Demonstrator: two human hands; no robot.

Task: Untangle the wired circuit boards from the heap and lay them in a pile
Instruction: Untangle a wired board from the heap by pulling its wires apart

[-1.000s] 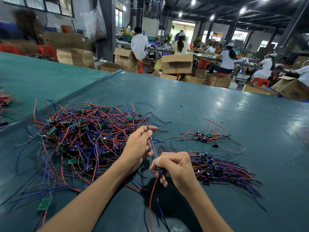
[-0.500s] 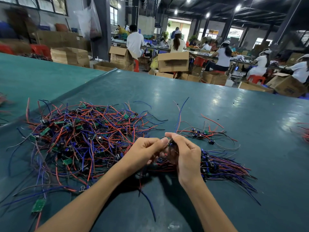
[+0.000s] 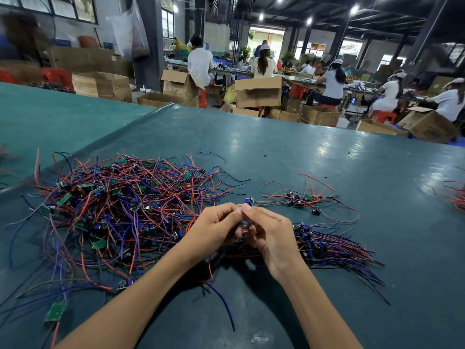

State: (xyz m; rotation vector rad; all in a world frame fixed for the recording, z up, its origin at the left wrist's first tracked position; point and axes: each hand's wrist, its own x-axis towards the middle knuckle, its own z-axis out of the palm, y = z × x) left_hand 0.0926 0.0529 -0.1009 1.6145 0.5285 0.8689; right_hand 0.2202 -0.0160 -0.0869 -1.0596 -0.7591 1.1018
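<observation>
The left hand (image 3: pixel 216 229) and the right hand (image 3: pixel 273 231) meet over the table (image 3: pixel 327 157). They are between the heap and the pile. Both hands are curled. Their fingertips come together at the top and pinch one small board (image 3: pixel 249 199). Only the top of the board sticks out above the fingers, and it has a blue part on it. The lower fingers of both hands are bent in too, and wires run between them. It is hard to see which hand holds which wire. A red wire (image 3: pixel 209 269) and a blue wire (image 3: pixel 224 301) hang out below the hands. They lie on the table, coming toward the person.

The heap (image 3: pixel 120 205) lies to the left of the hands. It is a big mess of red, blue and black wires with little green boards mixed in. The left wrist is over its near right edge. One loose board (image 3: pixel 55 311) lies near the front left, just off the heap.

The pile (image 3: pixel 324 245) lies just beside the right hand, on its right side. Its boards sit close together next to the hand. Its wires all fan out to the right.

A small bunch (image 3: pixel 297 197) of boards with long thin wires lies a bit farther back, behind the pile.

Past the table stand brown boxes (image 3: pixel 258 91). People (image 3: pixel 332 81) in white tops sit at long tables there.
</observation>
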